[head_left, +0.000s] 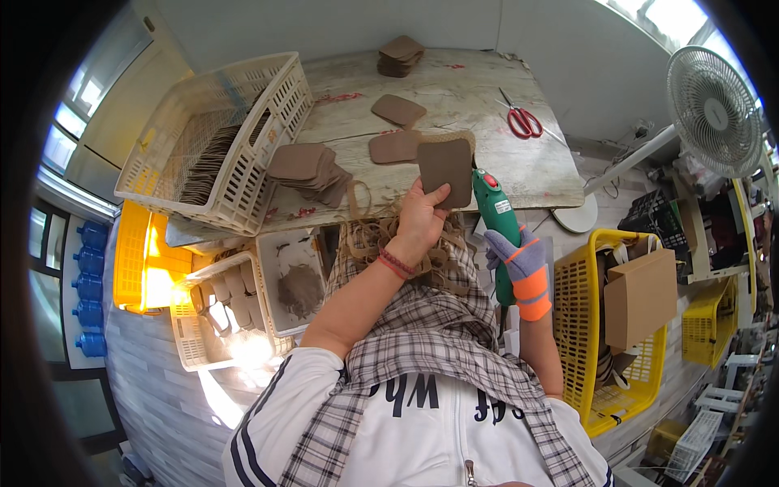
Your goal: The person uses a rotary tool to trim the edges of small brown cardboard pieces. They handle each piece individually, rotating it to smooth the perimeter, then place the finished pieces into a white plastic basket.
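White jacket (430, 442) sits nearest us. We note the left hand (422, 217) pinching a brown pad (445, 169) above the table (466, 89), apparently to leave its right edge exposed. The gloved right hand (523, 258) grips a green tool (493, 201) beside that edge.

The bare left hand (419, 216) pinches ahead — the gloved right hand (521, 258) grips.

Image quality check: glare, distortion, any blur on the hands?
Head view: glare burns out the upper-right window and patches on the yellow crate and cream basket at left; head view: fisheye bends edges near the black rim; head view: bare left hand and gloved right hand look reasonably sharp, no obvious motion smear.
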`<state>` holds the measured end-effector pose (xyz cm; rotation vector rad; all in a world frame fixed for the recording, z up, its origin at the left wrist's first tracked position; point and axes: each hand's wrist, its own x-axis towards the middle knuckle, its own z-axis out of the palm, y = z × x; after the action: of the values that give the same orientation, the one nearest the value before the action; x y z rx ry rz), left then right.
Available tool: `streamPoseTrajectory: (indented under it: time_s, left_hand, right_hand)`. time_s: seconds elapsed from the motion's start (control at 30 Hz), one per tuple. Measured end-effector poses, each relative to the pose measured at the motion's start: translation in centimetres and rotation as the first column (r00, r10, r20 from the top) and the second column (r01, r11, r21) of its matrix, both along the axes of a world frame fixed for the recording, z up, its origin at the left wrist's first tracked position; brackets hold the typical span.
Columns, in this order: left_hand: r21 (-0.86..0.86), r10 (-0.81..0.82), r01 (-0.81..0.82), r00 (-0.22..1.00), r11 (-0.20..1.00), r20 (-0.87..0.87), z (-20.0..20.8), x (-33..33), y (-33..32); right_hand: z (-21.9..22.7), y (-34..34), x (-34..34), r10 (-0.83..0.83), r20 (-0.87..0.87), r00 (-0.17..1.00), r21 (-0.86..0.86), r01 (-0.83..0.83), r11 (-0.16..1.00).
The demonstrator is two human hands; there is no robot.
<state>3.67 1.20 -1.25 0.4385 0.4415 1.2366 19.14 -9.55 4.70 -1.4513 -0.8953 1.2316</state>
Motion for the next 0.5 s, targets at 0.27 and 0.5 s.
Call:
streamPoseTrajectory:
  time_s: [0.27,0.5]
  left_hand:
    - [0.125,-0.136,0.166,0.967,0.978,-0.217,-0.1,-3.7,0.2]
    - [0.16,-0.243,0.421,0.75,0.893,-0.615,2.7,-8.3,2.1]
  right_hand:
    - [0.8,-0.6,2.5,0.098,0.121,0.988,-0.034,-0.094,0.995]
    - [1.5,-2.4,3.4,0.221,0.244,0.944,-0.113,-0.199,0.973]
